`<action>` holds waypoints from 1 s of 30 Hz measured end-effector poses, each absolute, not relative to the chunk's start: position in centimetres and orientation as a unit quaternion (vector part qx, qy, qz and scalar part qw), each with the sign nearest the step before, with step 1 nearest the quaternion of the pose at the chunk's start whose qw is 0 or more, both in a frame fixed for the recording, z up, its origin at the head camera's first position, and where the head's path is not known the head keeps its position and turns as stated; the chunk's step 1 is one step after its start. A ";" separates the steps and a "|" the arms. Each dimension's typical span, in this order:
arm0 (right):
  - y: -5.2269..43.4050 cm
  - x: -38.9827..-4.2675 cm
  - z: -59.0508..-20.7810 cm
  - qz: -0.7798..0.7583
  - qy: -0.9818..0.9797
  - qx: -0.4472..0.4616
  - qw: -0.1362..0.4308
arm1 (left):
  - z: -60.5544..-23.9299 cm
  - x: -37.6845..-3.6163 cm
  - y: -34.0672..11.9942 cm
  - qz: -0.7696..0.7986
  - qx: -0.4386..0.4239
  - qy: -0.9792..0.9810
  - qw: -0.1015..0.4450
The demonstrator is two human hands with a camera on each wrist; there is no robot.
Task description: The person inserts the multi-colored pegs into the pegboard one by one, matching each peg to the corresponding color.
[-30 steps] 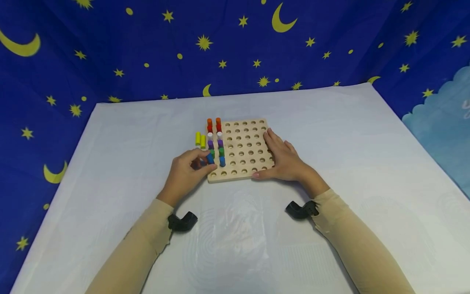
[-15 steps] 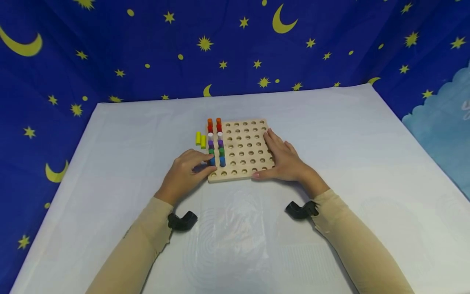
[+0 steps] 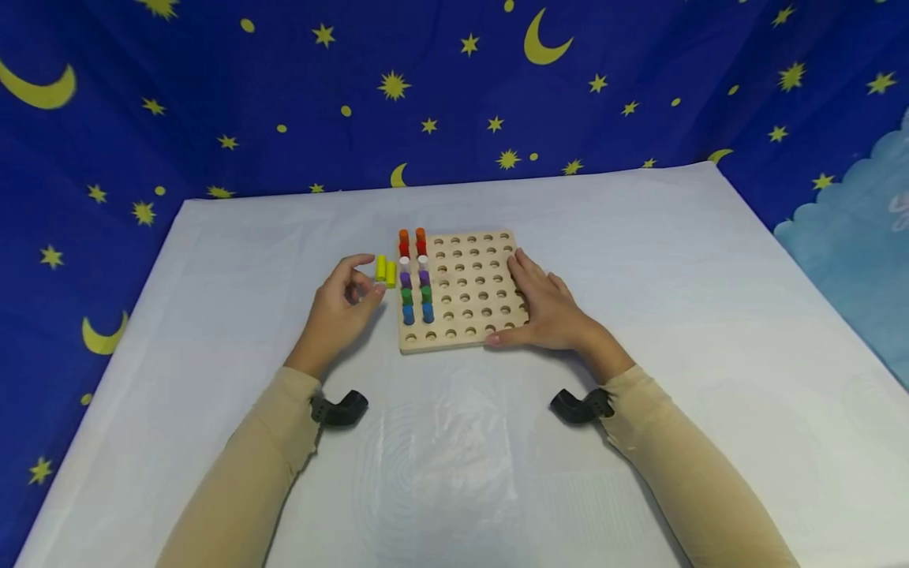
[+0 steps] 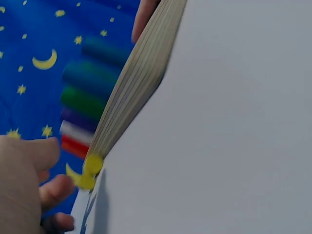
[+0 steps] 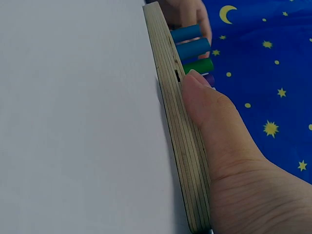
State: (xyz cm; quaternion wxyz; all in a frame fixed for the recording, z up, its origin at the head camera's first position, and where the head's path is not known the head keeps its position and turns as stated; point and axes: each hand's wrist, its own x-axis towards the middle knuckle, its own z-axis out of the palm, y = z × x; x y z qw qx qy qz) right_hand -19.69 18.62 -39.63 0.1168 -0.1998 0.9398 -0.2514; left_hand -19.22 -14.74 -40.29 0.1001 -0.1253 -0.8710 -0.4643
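Observation:
A wooden pegboard (image 3: 465, 304) lies on the white table. Its two left columns hold upright pegs: orange, red, white, purple, green and blue (image 3: 408, 314). Two yellow pegs (image 3: 386, 270) lie on the table just left of the board. My left hand (image 3: 365, 278) hovers beside them with fingers loosely curled, holding nothing. My right hand (image 3: 543, 300) lies flat on the board's right side, thumb along the front edge. In the left wrist view the yellow pegs (image 4: 89, 170) show beside the board edge (image 4: 131, 92). The right wrist view shows my thumb (image 5: 209, 107) against the board (image 5: 183, 146).
The white sheet on the table (image 3: 454, 457) spreads wide around the board. A blue star-and-moon cloth (image 3: 284, 87) hangs behind and at both sides. Black wrist-camera mounts (image 3: 341, 410) sit by each sleeve cuff.
My left hand let go of a blue peg, which now stands in the board's left column, and drew back left toward the yellow pegs. The right hand has stayed put.

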 end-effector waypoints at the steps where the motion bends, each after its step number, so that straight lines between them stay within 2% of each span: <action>1: 18.6 -19.7 -39.6 -0.251 0.940 -0.200 0.117 | -40.2 -19.6 -14.9 -0.457 -0.114 -0.879 0.081; 9: 18.3 -19.6 -39.5 -0.251 0.940 -0.196 0.119 | -38.8 -22.1 -16.0 -0.384 -0.080 -0.917 -0.075; 14: 18.3 -19.7 -39.6 -0.251 0.941 -0.196 0.118 | -38.0 -23.3 -16.2 -0.350 -0.088 -0.922 -0.141; 21: 18.5 -19.7 -39.7 -0.249 0.942 -0.193 0.118 | -38.3 -24.1 -16.2 -0.332 -0.084 -0.927 -0.154; 30: 18.4 -19.7 -39.7 -0.254 0.940 -0.194 0.116 | -39.1 -21.8 -16.6 -0.376 -0.076 -0.918 -0.104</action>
